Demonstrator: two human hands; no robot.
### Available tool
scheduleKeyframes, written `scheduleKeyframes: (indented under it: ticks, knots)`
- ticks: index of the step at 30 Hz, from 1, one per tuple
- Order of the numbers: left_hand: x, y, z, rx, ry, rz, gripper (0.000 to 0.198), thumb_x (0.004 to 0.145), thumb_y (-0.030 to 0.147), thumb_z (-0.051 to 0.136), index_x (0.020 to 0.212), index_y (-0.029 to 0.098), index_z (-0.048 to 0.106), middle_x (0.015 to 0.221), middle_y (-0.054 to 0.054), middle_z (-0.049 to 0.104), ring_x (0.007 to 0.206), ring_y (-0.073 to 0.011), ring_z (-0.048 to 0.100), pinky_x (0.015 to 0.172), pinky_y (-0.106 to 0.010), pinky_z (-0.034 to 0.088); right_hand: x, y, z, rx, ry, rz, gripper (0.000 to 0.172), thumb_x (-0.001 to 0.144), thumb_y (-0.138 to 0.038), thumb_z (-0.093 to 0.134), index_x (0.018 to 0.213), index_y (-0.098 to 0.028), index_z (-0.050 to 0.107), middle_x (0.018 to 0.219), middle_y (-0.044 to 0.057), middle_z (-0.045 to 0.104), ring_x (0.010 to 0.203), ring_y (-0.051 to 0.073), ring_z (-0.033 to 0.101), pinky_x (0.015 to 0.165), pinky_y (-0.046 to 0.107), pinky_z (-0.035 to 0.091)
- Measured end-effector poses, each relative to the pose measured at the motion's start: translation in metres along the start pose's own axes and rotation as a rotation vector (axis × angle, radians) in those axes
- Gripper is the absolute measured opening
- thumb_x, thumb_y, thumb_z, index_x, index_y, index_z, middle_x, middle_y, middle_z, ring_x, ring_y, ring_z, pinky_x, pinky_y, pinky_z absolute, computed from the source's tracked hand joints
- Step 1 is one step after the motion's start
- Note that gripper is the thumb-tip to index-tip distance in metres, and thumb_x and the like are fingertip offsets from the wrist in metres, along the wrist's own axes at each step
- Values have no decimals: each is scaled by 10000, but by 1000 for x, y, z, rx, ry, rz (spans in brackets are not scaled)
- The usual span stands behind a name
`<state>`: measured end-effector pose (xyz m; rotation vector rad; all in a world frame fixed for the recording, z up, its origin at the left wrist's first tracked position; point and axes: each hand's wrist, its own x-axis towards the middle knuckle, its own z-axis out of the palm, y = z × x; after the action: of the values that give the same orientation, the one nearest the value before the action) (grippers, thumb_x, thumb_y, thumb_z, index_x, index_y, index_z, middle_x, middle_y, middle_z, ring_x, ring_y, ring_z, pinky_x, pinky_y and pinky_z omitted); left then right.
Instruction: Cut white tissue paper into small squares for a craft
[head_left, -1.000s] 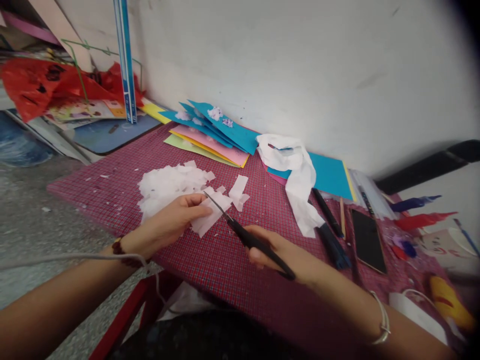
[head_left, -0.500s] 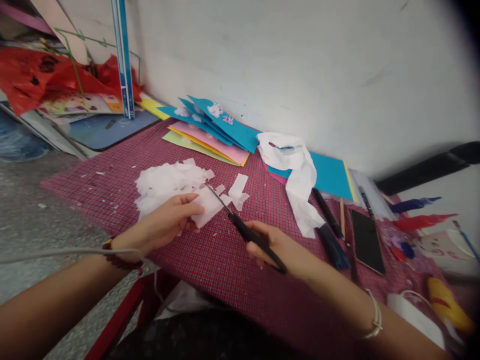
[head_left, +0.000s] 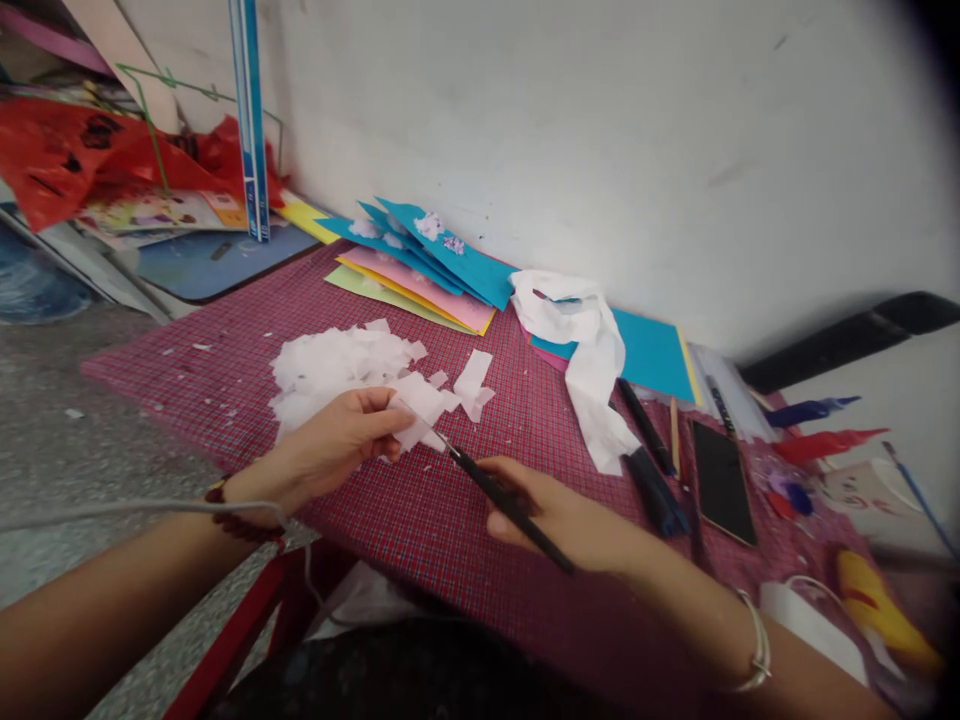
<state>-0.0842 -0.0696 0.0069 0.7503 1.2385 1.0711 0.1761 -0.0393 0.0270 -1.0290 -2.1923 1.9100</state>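
Note:
Between the thumb and fingers of my left hand [head_left: 356,430] is a piece of white tissue paper [head_left: 418,396]. My right hand [head_left: 536,505] is closed round the handles of black scissors [head_left: 499,490]. Their blades reach to the paper beside my left fingertips, partly hidden by it. Behind my left hand lies a heap of small white paper pieces [head_left: 326,360]. A few cut scraps [head_left: 472,385] lie to the right of the heap on the checked tablecloth [head_left: 405,520].
Folded coloured cards [head_left: 465,262] with paper tufts lean by the wall. A white paper strip [head_left: 589,370] drapes across a blue sheet [head_left: 652,350]. Towards the right lie a phone [head_left: 721,483], a dark-handled tool [head_left: 656,495] and a white mask [head_left: 810,630]. A grey cable [head_left: 150,505] crosses above my left forearm.
The scissors have shifted down and turned, their blades now lower against the paper. My left hand stays nearly still, holding the paper. The view has moved slightly.

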Motion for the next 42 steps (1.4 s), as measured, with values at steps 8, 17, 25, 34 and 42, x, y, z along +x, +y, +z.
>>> scheduleKeyframes:
  ticks: [8, 17, 25, 34, 42]
  knots:
    - [8, -3, 1, 16, -18, -28, 208, 675, 299, 769, 690, 156, 619, 607, 19, 582, 494, -70, 498, 505, -208, 398, 16, 5, 6, 47, 144, 17, 466, 756, -461, 742, 1094, -157, 640, 822, 16, 560, 700, 134, 479, 640, 291, 407]
    - [11, 16, -12, -4, 54, 112, 250, 663, 283, 785, 789, 163, 606, 692, 18, 588, 529, -76, 526, 521, -216, 453, 6, 3, -11, 159, -62, -53, 598, 810, -733, 617, 992, -166, 565, 803, 18, 531, 688, 115, 491, 587, 263, 401]
    - [16, 28, -22, 1070, 363, 732, 358, 788, 255, 634, 1141, 197, 635, 1202, -110, 641, 1067, -278, 607, 978, -469, 483, 2, 25, -11, 520, 228, -42, 502, 784, -643, 711, 912, -183, 557, 755, 8, 607, 601, 100, 539, 539, 254, 390]
    - [-5, -26, 43, 1504, -483, 782, 256, 975, 230, 438, 1040, 183, 681, 1134, -120, 674, 1039, -263, 589, 959, -437, 443, 33, 33, 0, 814, 589, -84, 361, 819, -510, 705, 853, -193, 536, 706, 0, 621, 576, 109, 557, 540, 253, 443]
    - [24, -13, 26, 1639, -602, 754, 224, 945, 166, 447, 947, 197, 668, 1018, -106, 653, 960, -255, 563, 941, -428, 426, 41, 41, -7, 735, 549, -179, 327, 855, -478, 663, 912, -190, 520, 687, -6, 613, 554, 115, 556, 533, 268, 463]
